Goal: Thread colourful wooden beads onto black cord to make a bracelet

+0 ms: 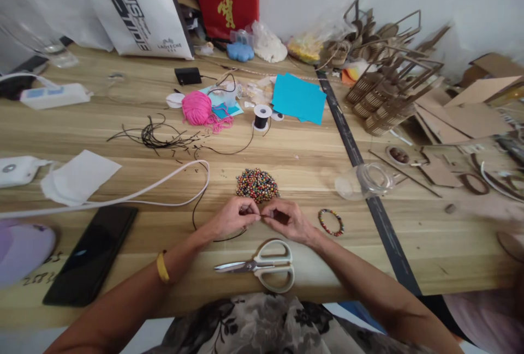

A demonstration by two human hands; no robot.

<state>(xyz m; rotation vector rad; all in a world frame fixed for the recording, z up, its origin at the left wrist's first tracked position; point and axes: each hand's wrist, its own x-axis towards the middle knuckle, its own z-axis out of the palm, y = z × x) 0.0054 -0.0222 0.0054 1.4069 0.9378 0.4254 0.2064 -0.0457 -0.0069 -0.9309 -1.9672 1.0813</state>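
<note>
My left hand [235, 216] pinches the thin black cord [229, 238] just in front of a heap of multicoloured beads [257, 185]. Fingertip to fingertip with it, my right hand [289, 220] is also closed in a pinch; what lies between its fingers is too small to make out. The cord loops out on the left side of my left hand. A finished-looking ring of beads [331, 222] rests to the right of my right hand. Scissors [262, 265] with pale handles lie below both hands, blades pointing left.
A black cord spool [261, 118], pink yarn [197, 107], cut black cords [153, 135] and blue sheets [299, 97] lie farther back. At left are a phone [90, 256] and white cable [164, 178]. A clear jar [372, 179] and woven baskets [379, 103] stand right.
</note>
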